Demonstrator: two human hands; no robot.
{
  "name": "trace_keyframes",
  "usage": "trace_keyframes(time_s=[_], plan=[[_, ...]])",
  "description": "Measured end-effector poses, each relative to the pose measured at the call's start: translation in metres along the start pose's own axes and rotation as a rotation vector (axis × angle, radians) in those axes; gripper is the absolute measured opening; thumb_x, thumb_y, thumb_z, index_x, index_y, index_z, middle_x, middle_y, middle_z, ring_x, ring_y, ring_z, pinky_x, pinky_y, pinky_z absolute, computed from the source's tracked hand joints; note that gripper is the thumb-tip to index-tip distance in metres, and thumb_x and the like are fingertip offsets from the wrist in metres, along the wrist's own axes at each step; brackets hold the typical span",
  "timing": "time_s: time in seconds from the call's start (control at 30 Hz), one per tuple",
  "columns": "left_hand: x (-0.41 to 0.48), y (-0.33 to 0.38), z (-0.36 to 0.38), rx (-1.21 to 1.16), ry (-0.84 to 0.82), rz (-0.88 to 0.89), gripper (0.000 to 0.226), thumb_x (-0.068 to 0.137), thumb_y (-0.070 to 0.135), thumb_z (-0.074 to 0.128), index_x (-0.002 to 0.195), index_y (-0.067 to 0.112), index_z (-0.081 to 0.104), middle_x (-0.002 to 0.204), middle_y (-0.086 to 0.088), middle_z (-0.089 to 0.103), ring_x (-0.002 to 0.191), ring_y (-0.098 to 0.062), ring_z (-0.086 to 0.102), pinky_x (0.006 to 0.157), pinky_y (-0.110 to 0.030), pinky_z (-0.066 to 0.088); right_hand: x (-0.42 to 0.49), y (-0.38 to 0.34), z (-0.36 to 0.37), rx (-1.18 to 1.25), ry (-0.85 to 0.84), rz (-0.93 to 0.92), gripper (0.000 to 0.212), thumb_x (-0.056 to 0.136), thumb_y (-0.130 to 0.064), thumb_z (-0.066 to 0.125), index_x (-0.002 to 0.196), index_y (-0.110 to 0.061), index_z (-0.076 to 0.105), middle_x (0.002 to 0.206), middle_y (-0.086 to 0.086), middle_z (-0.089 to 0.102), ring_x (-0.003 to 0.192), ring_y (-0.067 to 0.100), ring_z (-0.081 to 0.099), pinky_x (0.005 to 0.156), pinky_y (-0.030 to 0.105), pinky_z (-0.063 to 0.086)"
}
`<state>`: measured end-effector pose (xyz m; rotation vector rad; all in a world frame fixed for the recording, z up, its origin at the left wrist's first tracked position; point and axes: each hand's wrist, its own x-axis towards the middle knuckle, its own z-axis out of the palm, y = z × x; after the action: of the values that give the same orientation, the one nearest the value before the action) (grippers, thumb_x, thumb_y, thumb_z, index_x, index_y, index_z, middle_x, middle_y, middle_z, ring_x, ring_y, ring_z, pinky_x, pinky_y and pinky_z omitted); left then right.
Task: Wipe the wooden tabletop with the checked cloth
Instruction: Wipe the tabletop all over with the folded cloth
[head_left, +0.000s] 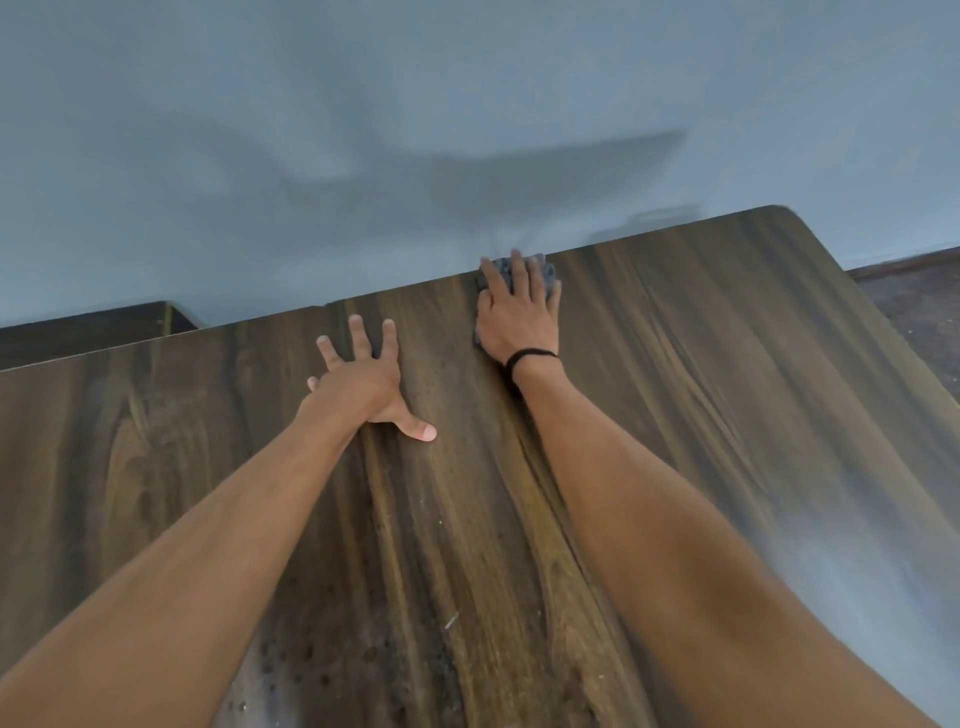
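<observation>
Because the right hand (517, 312) lies flat on top of it, only small parts of the checked cloth (546, 270) are visible: a dark grey-blue edge beyond the fingertips and a thin strip at the thumb side of the palm. The cloth is bunched small and sits at the far edge of the wooden tabletop (701, 389), just where the wood meets the grey wall (363, 130). The fingers of this hand are extended and slightly spread, and they press the cloth down on the wood; they do not pinch it. A black band (530, 356) goes around the wrist.

The left hand (366, 384) holds nothing. It rests with the palm on the bare wood, nearer to the person and well apart from the cloth, with the fingers spread wide and the thumb pointing to the side. It looks like a support for the body while the other arm reaches far.

I judge that the wiping is in progress and that the stroke is now at its farthest point. Near the bottom of the view the wood shows dark spots and some pale crumbs, so this part probably is not clean yet. The next move probably needs steady pressure while the cloth is pulled back toward the person, keeping it flat under the palm so it does not slip over the far edge.
</observation>
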<state>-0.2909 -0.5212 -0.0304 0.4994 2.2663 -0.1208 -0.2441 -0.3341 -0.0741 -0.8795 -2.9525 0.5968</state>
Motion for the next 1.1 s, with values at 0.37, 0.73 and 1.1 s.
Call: trace_keyframes(time_s=[0.37, 0.73, 1.1], plan=[[-0.010, -0.002, 0.000, -0.014, 0.037, 0.034, 0.154, 0.050, 0.065, 0.084, 0.147, 0.030, -0.031, 0.152, -0.005, -0.042, 0.140, -0.046, -0.027, 0.112, -0.068, 0.009, -0.098, 0.029, 0.013, -0.065, 0.047, -0.049, 0.052, 0.108, -0.041, 0.020, 0.160, -0.041, 0.014, 0.171, -0.002, 0.001, 0.156, 0.020, -0.007, 0.121, 0.048, -0.012], [-0.005, -0.002, 0.002, -0.014, 0.049, 0.046, 0.154, 0.050, 0.064, 0.084, 0.148, 0.029, -0.030, 0.152, -0.006, -0.041, 0.140, -0.046, -0.027, 0.111, -0.068, 0.008, -0.119, 0.024, 0.021, -0.061, 0.071, -0.068, 0.052, 0.107, -0.041, 0.020, 0.159, -0.041, 0.014, 0.171, -0.001, 0.003, 0.156, 0.019, -0.007, 0.124, 0.051, -0.007], [0.000, 0.001, 0.003, 0.036, 0.034, 0.021, 0.157, 0.048, 0.068, 0.083, 0.146, 0.028, -0.033, 0.150, -0.007, -0.044, 0.140, -0.048, -0.026, 0.111, -0.067, 0.010, -0.059, 0.024, 0.008, -0.064, -0.022, -0.159, 0.051, 0.109, -0.040, 0.021, 0.160, -0.044, 0.012, 0.171, -0.005, -0.002, 0.156, 0.018, -0.008, 0.120, 0.046, -0.014]])
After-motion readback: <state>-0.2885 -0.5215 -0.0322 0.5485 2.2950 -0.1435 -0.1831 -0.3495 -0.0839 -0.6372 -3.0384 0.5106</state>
